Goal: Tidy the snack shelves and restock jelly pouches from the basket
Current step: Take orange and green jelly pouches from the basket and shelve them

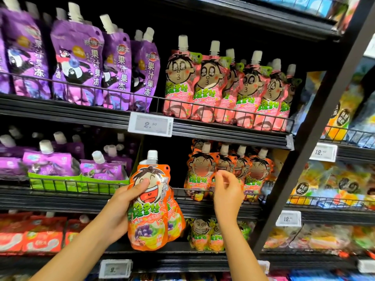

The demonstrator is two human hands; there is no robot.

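Head view. Left hand (pixel 121 207) wrapped around orange jelly pouches (pixel 149 207), thumb pressed flat on the front face, fingers behind; spout cap up, label facing outward. At least two pouches in the grip, a second edge showing behind the first; exact count hard to tell from this angle. Held upright and front-on, probably so each goes onto the shelf in display orientation without turning.

Right hand (pixel 226 191) empty, fingers loosely curled with thumb and forefinger close together, not pinching anything. Hovers just in front of the shelved orange row (pixel 229 171), near the wire guard rail (pixel 203 190). Likely poised to straighten a pouch or open a slot at the front.

Dark gap (pixel 176 159) on the middle shelf, left of the orange row, directly behind the held pouches. Judged to be the target spot: same flavour beside it, room at the front.

Upper shelf: purple pouches (pixel 81 63) left, pink pouches (pixel 223 86) right, both standing behind their rail, spouts up. Price tag (pixel 150 124) clipped to the shelf edge between them. Below, yellow-green pouches (pixel 205 234) partly hidden by the right forearm.

Basket not in view. Restocking step in hand, none of the held pouches placed yet.

Risk: pouches lean easily; the rail should hold them in.
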